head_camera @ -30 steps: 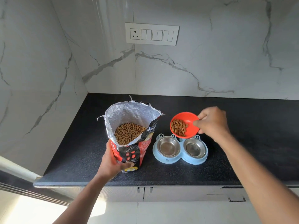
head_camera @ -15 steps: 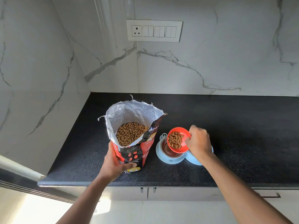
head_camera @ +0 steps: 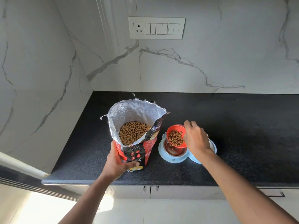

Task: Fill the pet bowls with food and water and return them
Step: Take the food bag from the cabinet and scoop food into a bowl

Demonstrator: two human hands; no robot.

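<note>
over left bowl (head_camera: pixel 174 151): right hand (head_camera: pixel 196 139) tipping scoop (head_camera: pixel 176 136).

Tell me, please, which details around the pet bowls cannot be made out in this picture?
- Right bowl, head view: mostly hidden by the right hand.
- Left bowl: contents partly hidden by the tilted red scoop.
- Food bag: print too small to read, label partly covered by the left hand.

Right bowl (head_camera: pixel 212 147) of the blue feeder (head_camera: pixel 171 159) mostly behind the right hand (head_camera: pixel 196 139), contents hidden
</note>
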